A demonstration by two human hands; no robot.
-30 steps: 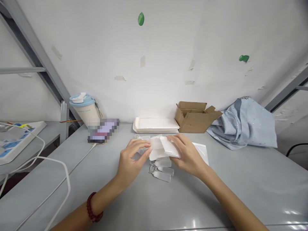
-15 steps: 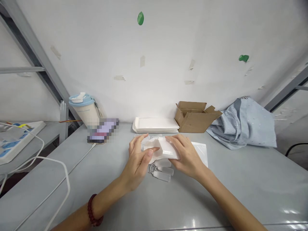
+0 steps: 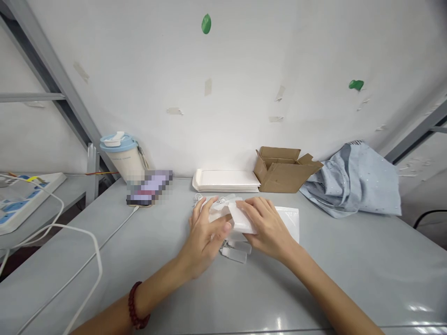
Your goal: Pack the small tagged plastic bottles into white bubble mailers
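In the head view, my right hand (image 3: 267, 225) grips a small white packet (image 3: 241, 218) between its thumb and fingers. At the packet's left side my left hand (image 3: 206, 237) has its fingers spread, with one finger reaching toward the packet's edge. Small translucent tags (image 3: 234, 255) with string loops lie on the grey table just below the packet. More loops (image 3: 199, 197) show behind the left fingertips. Part of a flat white envelope (image 3: 289, 221) sticks out from under my right hand.
A stack of white envelopes (image 3: 226, 180) and an open cardboard box (image 3: 284, 174) stand along the wall. Light blue cloth (image 3: 356, 181) lies at the right. On the left are a phone (image 3: 150, 187), a lidded cup (image 3: 124, 156), a white cable (image 3: 96, 251) and a power strip (image 3: 31, 200).
My left fingers have spread, and the thumb has shifted slightly right. The packet has tilted a little in my right hand. More of the upper string loops shows.
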